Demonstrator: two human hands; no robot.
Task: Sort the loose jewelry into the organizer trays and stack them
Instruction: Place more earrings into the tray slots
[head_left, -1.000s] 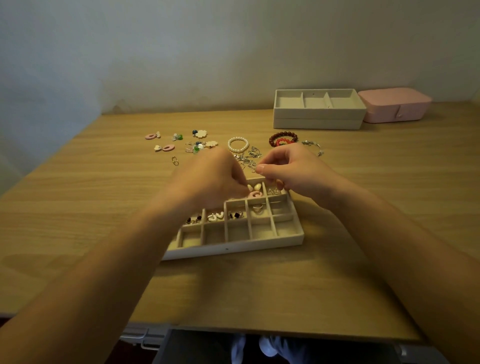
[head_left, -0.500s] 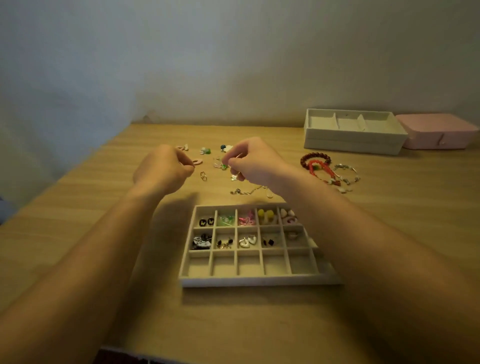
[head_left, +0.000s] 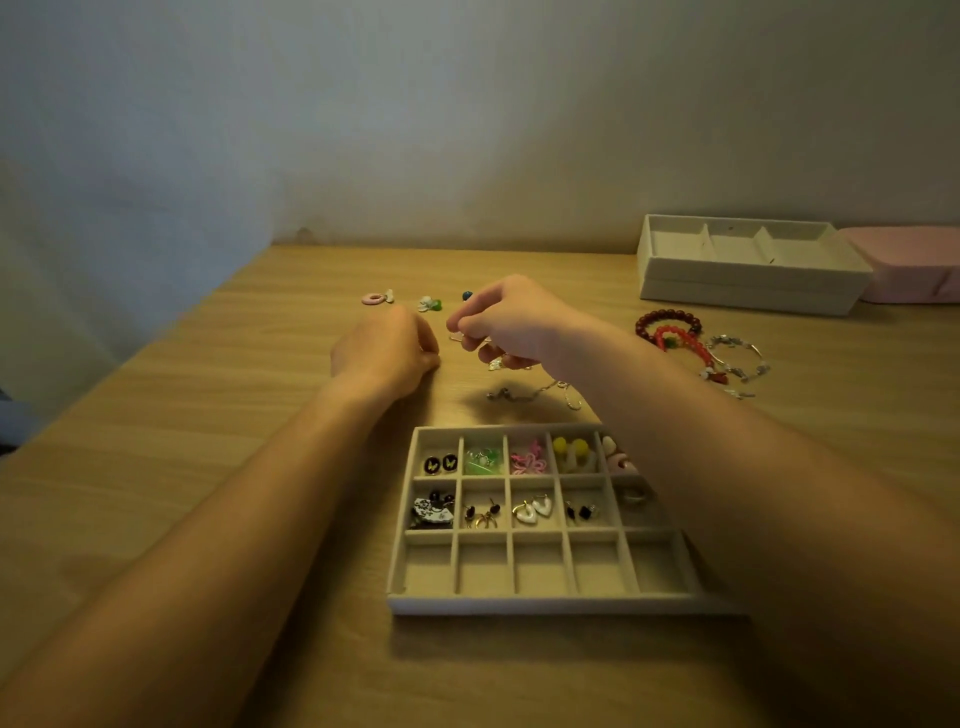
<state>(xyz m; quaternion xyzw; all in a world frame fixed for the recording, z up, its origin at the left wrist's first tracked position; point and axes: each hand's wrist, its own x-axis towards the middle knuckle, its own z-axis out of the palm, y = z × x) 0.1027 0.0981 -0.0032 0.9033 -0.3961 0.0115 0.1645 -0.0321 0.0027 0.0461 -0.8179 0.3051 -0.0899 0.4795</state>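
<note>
Both hands are out past the far edge of the beige velvet grid tray (head_left: 545, 605) on the wooden worktop (head_left: 208, 467), in among the loose pieces. The right hand (head_left: 511, 325) has its fingertips pinched together on something small and pale gold — too small to name, though a bit of metal dangles under the palm. The left hand (head_left: 387, 353) is curled into a loose fist just beside it; whether it holds anything I cannot tell.

The grid tray looks roughly two-thirds filled. Its far row carries black butterfly studs (head_left: 440, 463), a green piece, pink loops, yellow pompom earrings (head_left: 570, 448) and a pink ring shape; the middle row has a black-and-white fan piece, dark drops, white heart hoops (head_left: 532, 508), black studs and a small ring. The near row, all five cells, is bare.

Plenty left, by my reckoning. Beyond the tray lie a pink ring earring (head_left: 373, 298), a white-and-green flower piece (head_left: 430, 304) and a thin silver chain (head_left: 530, 393) close to the tray's far edge. To the tray's far right sit a dark red bead bracelet (head_left: 667, 318), a bright red one and silver bangles (head_left: 737, 356) — none sorted yet. The pale three-section tray stack (head_left: 748, 286) waits further back, apparently empty on top, with a pink box (head_left: 909, 265) beside it. The grid tray is not yet on that stack.
</note>
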